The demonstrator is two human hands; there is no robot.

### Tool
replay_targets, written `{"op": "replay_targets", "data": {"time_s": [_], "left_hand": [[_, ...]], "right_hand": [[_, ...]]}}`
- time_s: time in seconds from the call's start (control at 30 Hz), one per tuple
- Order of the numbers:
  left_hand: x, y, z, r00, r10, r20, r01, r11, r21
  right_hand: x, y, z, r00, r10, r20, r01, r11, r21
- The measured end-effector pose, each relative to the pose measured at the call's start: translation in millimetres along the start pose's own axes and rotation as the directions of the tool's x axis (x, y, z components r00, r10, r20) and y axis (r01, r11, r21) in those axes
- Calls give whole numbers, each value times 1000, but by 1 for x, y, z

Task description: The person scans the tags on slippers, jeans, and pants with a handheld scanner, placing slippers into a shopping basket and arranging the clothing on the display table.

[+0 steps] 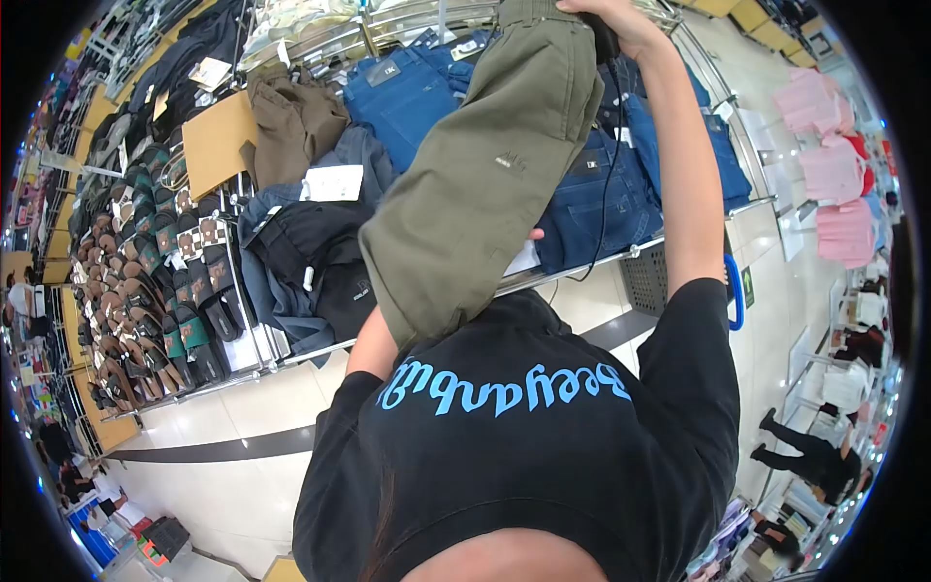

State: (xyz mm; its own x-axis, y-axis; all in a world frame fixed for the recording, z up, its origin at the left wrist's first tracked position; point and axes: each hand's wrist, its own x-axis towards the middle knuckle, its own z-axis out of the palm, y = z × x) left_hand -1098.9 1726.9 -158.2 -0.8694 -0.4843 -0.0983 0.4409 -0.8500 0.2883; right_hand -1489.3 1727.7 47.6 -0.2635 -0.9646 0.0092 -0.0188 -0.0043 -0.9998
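Observation:
Olive-green trousers (485,155) hang at an angle across the middle of the view, with the waistband at the top and the legs over my left forearm. My right hand (616,21) is closed on the waistband's right corner at the top edge. Beside its fingers is a dark object (606,44), partly hidden, with a thin black cord running down from it. My left hand (536,234) is mostly covered by the trousers; only a fingertip shows at their right edge. Folded blue jeans (601,194) lie beneath on the metal rack.
Left of the trousers are black garments (315,247), brown trousers (296,121), a cardboard piece (218,144) and rows of slippers (145,281). A grey basket (652,281) stands beyond the rack rail (339,346). Pink clothes (834,165) and a person (815,456) are at right.

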Motion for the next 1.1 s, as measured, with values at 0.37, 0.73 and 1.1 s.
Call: {"op": "replay_targets", "data": {"time_s": [0.37, 0.73, 1.1], "left_hand": [[-2, 1, -6, 998, -31, -60, 33, 999, 38], [-1, 0, -16, 996, -64, -68, 67, 997, 39], [-7, 24, -75, 896, 103, -431, 338, 468, 816]], "right_hand": [[9, 18, -4, 996, 46, -74, -41, 996, 77], [2, 1, 2, 999, 11, -53, -6, 996, 93], [-28, -75, 30, 950, -313, 10, 305, 917, -256]]}}
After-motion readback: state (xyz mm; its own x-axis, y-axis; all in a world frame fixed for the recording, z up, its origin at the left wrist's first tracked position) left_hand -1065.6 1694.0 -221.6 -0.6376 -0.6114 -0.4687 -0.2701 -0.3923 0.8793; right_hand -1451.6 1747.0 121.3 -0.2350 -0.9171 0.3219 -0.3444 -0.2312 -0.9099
